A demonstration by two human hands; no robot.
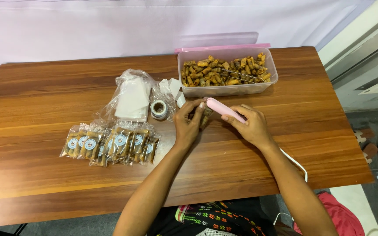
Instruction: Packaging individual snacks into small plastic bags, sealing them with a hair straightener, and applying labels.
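Meeting mid-table, both hands (219,122) pinch what looks like a snack packet (205,117) in a pink sealer (225,109).

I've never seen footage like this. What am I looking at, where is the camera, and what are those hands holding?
There is no machine here: a person works with two bare hands, filmed by one camera worn on their head, looking down at a wooden table. The right hand grips a slim pink handheld tool with a white cord trailing toward the person. The left hand pinches a small clear packet of snacks under the tool's tip. Behind them stands a clear tub of small fried rolls with metal tongs inside. To the left lie a row of filled, stickered packets, a bag of empty pouches and a roll of stickers.
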